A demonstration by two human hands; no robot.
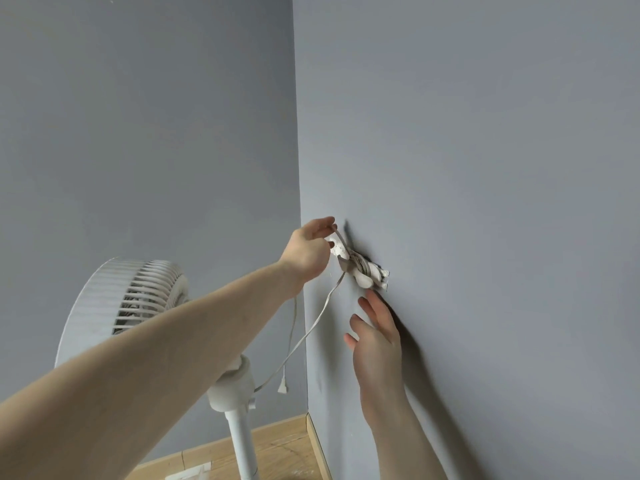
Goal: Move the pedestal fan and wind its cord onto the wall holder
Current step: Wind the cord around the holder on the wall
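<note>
Cord: pinched in my left hand grip at the wall holder, several turns wound on. Right hand: open, beneath holder, against wall. Pedestal fan: in corner, lower left.

Wooden floor showing only in narrow strip at bottom, running into corner where two grey walls are meeting. Pale skirting board edging floor along right-hand wall. White pedestal fan standing on floor near that corner, pole rising upright; base lying out of view. Pale flat patch lying on floor left of pole, at bottom edge; too cropped to identify. Faint scuff marks showing on boards right of pole.
</note>
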